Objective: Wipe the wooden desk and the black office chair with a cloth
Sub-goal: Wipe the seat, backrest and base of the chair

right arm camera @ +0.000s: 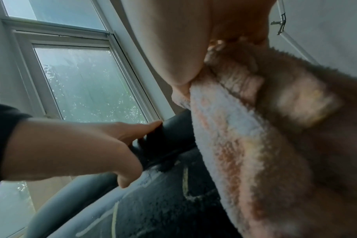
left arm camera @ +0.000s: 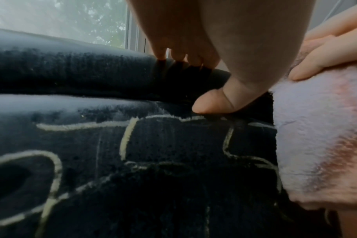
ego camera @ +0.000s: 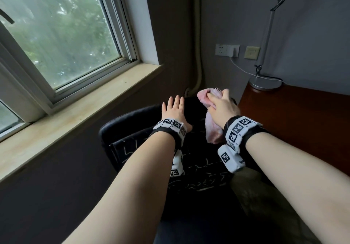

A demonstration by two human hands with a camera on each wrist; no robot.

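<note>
The black office chair (ego camera: 121,128) stands below the window, a black cover with white line marks over its backrest (left arm camera: 92,72). My left hand (ego camera: 173,109) lies on the top edge of the backrest with fingers straight, and its thumb (left arm camera: 212,104) presses the front. My right hand (ego camera: 224,107) grips a bunched pink cloth (ego camera: 203,97) on the top right of the backrest, with a loose end hanging down the front (left arm camera: 316,136). In the right wrist view the cloth (right arm camera: 234,145) fills the right half, beside my left hand (right arm camera: 81,145). The reddish wooden desk (ego camera: 295,115) lies to the right.
A window and its stone sill (ego camera: 75,115) run along the left, close behind the chair. A silver desk lamp (ego camera: 265,82) stands on the desk's far corner, with a white cable running to wall sockets (ego camera: 227,50). A pipe (ego camera: 197,54) runs down the corner.
</note>
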